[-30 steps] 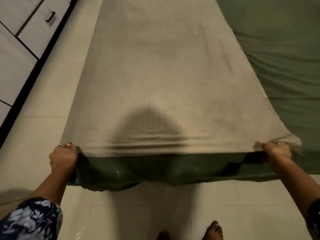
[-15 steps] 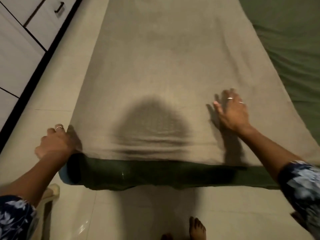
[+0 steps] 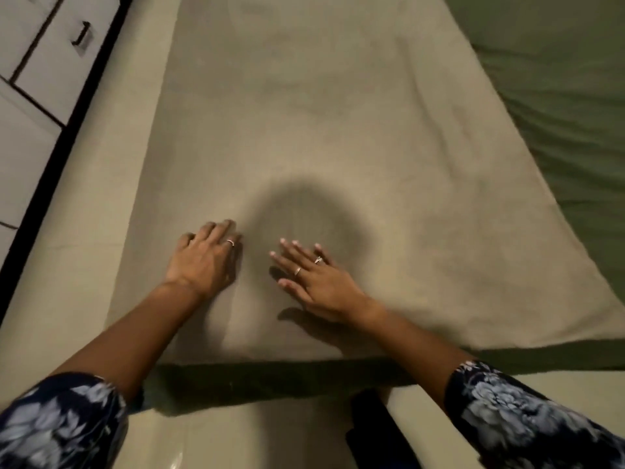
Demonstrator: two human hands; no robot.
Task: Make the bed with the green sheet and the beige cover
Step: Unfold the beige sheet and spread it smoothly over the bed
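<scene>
Two hands lie flat on the beige cover (image 3: 304, 137), fingers extended and holding nothing: the left hand (image 3: 203, 262) at about 9 o'clock of the dark head-shaped shadow on the cloth, the right hand (image 3: 316, 275) at about 6 o'clock of it, the two near one another but apart. Both palms press on the cloth close to its near hem.

The cover's long axis runs from 6 o'clock to 12 o'clock, straight away from the person, so any smoothing stroke would likely go outward along that line or sideways toward 3 and 9 o'clock. The hands sit about equally close to the near hem; the right is nearer the cover's 3 o'clock edge. The green sheet (image 3: 554, 106) lies beneath, bare toward 2 to 3 o'clock where the cover does not reach, and as a dark strip along the bed's near edge at 6 o'clock. That uncovered side suggests the cover still needs spreading or shifting rightward.

Pale floor (image 3: 101, 204) runs along the 9 o'clock side, with white drawers (image 3: 50, 55) at 10 to 11 o'clock. Nothing lies on the cover in the hands' path; the cloth ahead shows only faint creases.
</scene>
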